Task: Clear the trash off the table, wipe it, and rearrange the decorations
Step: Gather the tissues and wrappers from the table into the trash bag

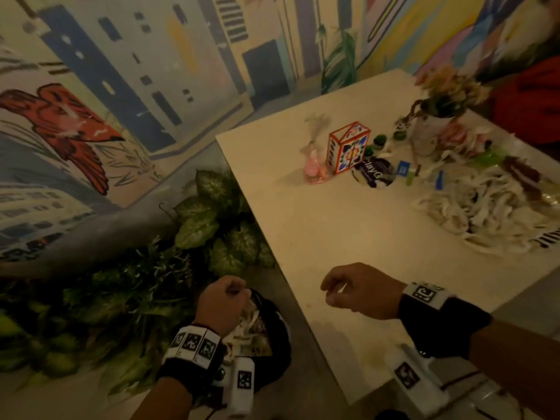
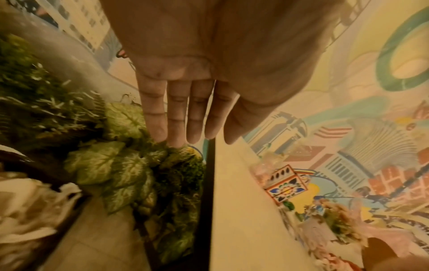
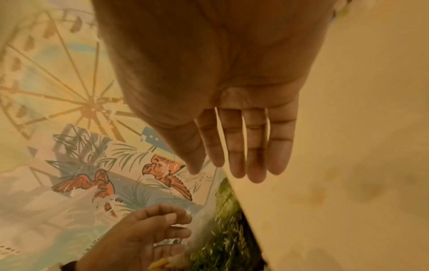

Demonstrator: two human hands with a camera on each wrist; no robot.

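Note:
A pile of shredded white paper trash (image 1: pixel 485 213) lies on the beige table (image 1: pixel 333 237) at the right. Near the far edge stand the decorations: a colourful patterned box (image 1: pixel 348 147), a pink bottle (image 1: pixel 315 166) and a flower pot (image 1: pixel 436 122). My left hand (image 1: pixel 238 292) hangs off the table's left side over a black bag (image 1: pixel 280 344) that holds white scraps; its fingers (image 2: pixel 178 119) are relaxed and hold nothing. My right hand (image 1: pixel 333 291) hovers over the table's near edge, fingers (image 3: pixel 255 150) straight and empty.
Leafy green plants (image 1: pixel 206 219) fill the floor left of the table, right by the bag. A painted mural wall (image 1: pixel 106 101) runs behind. A round purple-labelled lid (image 1: pixel 375 174) and small blue and green bits lie beside the box. A red seat (image 1: pixel 533 101) is at the far right.

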